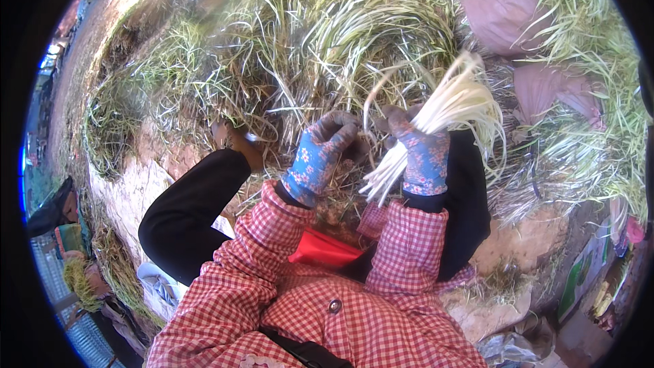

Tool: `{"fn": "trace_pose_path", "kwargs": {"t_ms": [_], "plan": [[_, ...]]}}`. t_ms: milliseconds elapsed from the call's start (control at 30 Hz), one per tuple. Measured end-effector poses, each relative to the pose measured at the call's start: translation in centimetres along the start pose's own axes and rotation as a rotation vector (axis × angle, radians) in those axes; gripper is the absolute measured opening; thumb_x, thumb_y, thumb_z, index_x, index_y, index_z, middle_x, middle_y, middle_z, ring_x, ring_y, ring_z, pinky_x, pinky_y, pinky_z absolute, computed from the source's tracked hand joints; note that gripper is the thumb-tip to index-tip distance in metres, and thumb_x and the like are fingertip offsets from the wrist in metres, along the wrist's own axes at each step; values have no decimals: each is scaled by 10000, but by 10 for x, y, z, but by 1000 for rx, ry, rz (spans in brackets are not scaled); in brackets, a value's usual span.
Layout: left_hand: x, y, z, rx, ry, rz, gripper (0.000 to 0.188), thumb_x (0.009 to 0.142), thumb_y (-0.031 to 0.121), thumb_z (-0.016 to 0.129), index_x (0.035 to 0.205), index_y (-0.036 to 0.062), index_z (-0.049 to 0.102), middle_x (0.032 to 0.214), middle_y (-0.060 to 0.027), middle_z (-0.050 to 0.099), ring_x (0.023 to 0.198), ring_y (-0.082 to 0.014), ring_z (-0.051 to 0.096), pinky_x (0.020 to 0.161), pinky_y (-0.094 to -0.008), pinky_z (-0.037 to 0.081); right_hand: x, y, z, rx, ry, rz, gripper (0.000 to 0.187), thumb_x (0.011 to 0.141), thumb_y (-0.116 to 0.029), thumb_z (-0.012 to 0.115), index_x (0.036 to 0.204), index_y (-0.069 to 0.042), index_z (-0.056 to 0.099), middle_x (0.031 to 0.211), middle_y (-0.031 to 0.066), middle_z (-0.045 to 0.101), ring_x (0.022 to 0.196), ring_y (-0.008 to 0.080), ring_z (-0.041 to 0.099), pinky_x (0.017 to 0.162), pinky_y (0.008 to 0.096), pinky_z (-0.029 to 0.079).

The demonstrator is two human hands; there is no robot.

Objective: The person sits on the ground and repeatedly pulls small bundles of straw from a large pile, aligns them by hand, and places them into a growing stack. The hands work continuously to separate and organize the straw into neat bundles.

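Gloved left hand (321, 153) had fingers curled, couldn't tell if holding anything; gloved right hand (424, 153) was wrapped firmly around stalks. Big green-yellow plant heap (381, 24) spread out beyond both hands. Brownish-pink cloth (505, 17) lay beyond and to the right of the right hand. Pale stalk bundle (455, 99) sat in the right hand, fanning out up-right. Red item (323, 249), kind unclear, lay between the forearms, nearer the body.

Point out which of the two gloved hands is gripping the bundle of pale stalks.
The right hand, closed around the bundle of pale stalks; the left hand holds no such bundle.
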State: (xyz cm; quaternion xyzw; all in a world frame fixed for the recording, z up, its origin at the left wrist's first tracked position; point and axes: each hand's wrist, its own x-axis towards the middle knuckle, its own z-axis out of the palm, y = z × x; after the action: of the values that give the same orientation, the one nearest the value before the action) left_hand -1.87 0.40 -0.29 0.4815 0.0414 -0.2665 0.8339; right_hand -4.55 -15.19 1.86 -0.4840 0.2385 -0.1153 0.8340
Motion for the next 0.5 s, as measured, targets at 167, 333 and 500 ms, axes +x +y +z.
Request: {"fn": "trace_pose_path", "kwargs": {"t_ms": [167, 333, 500], "plan": [[20, 16, 10, 90, -16, 113, 130, 910, 106, 561, 995, 16, 599, 715, -29, 619, 593, -97, 575, 549, -212, 470, -4, 4, 4, -300, -128, 9, 347, 698, 5, 743, 977, -4, 538, 794, 50, 597, 659, 121, 579, 580, 249, 502], [30, 8, 8, 308, 10, 324, 130, 880, 41, 584, 1007, 22, 606, 866, -9, 625, 717, -53, 544, 638, -201, 454, -1, 12, 3, -412, -174, 65, 395, 663, -11, 768, 990, -27, 547, 859, 40, 576, 782, 134, 573, 663, 271, 506], [50, 10, 9, 822, 27, 746, 161, 861, -53, 548, 993, 31, 587, 891, -45, 623, 848, -116, 567, 765, -258, 462, -2, 16, 7, -476, -166, -27, 405, 643, -6, 786, 974, -26, 552, 825, 38, 578, 732, 137, 576, 612, 265, 507]]}}
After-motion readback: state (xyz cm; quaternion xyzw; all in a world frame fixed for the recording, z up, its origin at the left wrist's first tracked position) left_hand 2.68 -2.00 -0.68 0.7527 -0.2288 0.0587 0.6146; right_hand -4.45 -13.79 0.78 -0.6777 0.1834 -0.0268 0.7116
